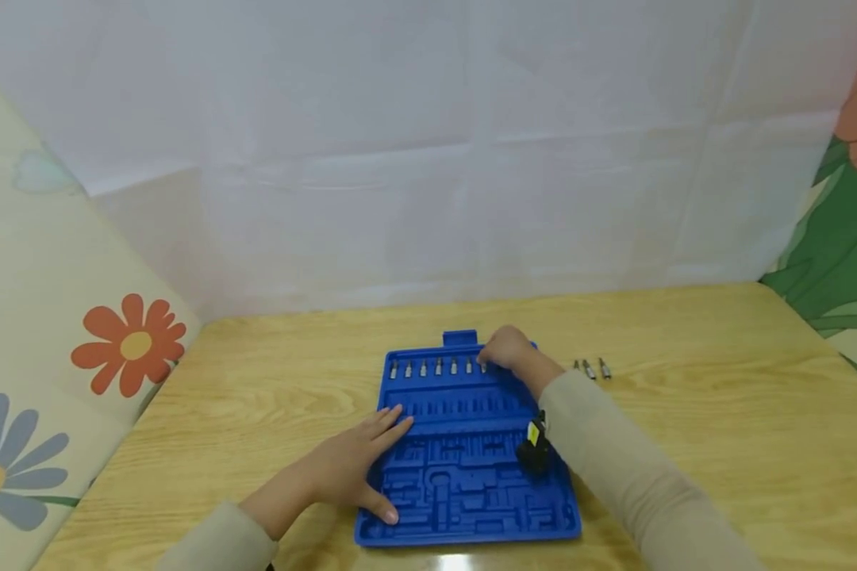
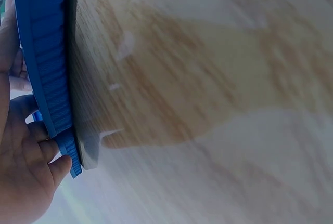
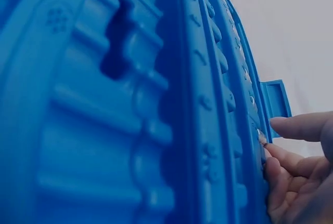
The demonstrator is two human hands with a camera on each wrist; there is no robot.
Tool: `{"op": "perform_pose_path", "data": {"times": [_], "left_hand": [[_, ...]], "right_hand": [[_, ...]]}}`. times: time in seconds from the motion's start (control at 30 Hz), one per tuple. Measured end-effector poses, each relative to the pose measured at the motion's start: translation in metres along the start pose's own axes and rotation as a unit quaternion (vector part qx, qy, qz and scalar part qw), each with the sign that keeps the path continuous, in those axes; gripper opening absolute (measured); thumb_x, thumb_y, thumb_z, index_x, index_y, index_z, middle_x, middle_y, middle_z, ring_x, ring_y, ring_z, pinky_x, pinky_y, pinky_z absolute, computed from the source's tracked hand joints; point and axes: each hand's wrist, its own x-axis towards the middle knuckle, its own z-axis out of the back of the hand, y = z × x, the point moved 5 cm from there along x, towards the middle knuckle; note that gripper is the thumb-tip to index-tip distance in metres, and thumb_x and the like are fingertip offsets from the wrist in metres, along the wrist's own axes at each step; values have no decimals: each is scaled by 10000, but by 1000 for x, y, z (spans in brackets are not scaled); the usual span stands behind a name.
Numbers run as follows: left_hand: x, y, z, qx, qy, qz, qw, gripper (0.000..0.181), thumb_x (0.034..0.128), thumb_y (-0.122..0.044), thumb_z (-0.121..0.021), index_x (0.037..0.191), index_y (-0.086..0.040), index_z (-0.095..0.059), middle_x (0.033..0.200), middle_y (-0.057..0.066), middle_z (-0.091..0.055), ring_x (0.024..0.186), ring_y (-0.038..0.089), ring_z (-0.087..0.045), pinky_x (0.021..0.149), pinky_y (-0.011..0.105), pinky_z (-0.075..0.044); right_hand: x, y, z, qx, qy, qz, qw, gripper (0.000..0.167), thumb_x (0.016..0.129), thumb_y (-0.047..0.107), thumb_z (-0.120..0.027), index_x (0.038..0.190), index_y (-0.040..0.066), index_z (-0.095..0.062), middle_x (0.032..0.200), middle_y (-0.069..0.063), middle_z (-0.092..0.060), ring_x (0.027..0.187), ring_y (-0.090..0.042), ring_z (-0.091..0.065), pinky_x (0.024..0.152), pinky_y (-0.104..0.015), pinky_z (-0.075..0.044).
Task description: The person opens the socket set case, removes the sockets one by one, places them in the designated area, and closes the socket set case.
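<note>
A blue moulded tool case [image 1: 471,539] lies open on the table. Several small metal screwdriver bits [image 1: 439,366] sit in a row in its far slots. At the right end of that row is my right hand [image 1: 509,350]; one fingertip touches the last bit [image 3: 261,137], while another digit stands apart above it in the right wrist view. My left hand [image 1: 350,464] rests on the case's left edge, fingers spread and thumb over the near part. In the left wrist view, fingers [image 2: 39,135] lie along the blue side wall. Part of the row is behind my right hand.
Several loose bits [image 1: 589,369] lie on the wooden table [image 1: 685,381] to the right of the case. A blue latch [image 1: 460,338] sticks out from the case's far edge. White sheeting [image 1: 436,159] hangs behind the table. A flowered cloth [image 1: 36,277] is at the left.
</note>
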Motion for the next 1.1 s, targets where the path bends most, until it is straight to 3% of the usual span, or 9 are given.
{"op": "perform_pose_path", "data": {"times": [0.17,0.23,0.33,0.47,0.57,0.7,0.9,1.03,1.1], "left_hand": [[0,1,-1,-34,8,40,10000,1082,555,-689,-570,1380,-88,-211,1412,144,-140,1268,321,-125,946,489,-246],[0,0,-2,-21,-30,5,10000,1083,555,-690,-569,1379,-84,-212,1411,148,-141,1268,321,-126,948,486,-246],[0,1,-4,21,-62,-24,10000,1087,554,-695,-564,1379,-82,-211,1410,153,-143,1267,320,-129,949,482,-248],[0,2,-5,49,-30,-8,10000,1088,554,-701,-556,1383,-92,-200,1414,144,-131,1270,313,-121,950,475,-251],[1,2,-3,60,-61,-57,9999,1086,558,-694,-562,1381,-85,-201,1413,154,-127,1266,324,-123,940,481,-263],[3,2,2,95,-149,-97,9998,1081,561,-682,-573,1378,-74,-210,1408,168,-135,1262,335,-134,934,486,-269],[3,3,1,37,-78,-101,9999,1085,559,-683,-572,1377,-70,-209,1408,171,-134,1262,335,-135,941,484,-259],[5,4,-1,32,-90,-128,9999,1084,561,-684,-571,1378,-74,-205,1410,169,-128,1263,334,-132,941,487,-257],[6,5,0,50,-103,-138,9998,1083,562,-683,-573,1379,-74,-204,1410,169,-126,1263,335,-131,941,487,-257]], "right_hand": [[21,-13,-7,114,-15,-502,9987,128,695,84,-685,747,-9,-614,742,-64,-540,704,-199,-489,646,-328,-440],[25,-15,-9,146,-84,-390,9991,128,706,88,-681,772,-5,-621,774,-74,-556,721,-205,-500,667,-341,-440],[70,-48,-28,266,-206,21,9994,144,658,127,-715,689,26,-617,701,-65,-556,632,-186,-503,564,-305,-436],[89,-62,-37,483,-72,-53,9988,161,646,132,-721,697,20,-616,654,-87,-556,594,-205,-503,518,-320,-410],[41,-31,-17,641,85,-164,9978,114,732,75,-653,793,-10,-608,725,-95,-555,676,-210,-503,598,-333,-414],[10,-9,-1,908,141,151,9957,61,783,42,-597,760,2,-557,753,-62,-519,684,-181,-467,599,-292,-395],[5,-11,-2,1333,189,123,9908,130,801,8,-574,699,47,-503,800,-57,-530,697,-180,-475,585,-268,-380],[4,-13,0,1531,-47,148,9881,13,800,6,-571,802,-5,-578,838,-90,-567,691,-184,-481,555,-260,-374],[4,-14,1,1693,-193,98,9853,59,801,16,-576,847,-18,-592,818,-86,-566,679,-181,-479,551,-262,-376]]}}
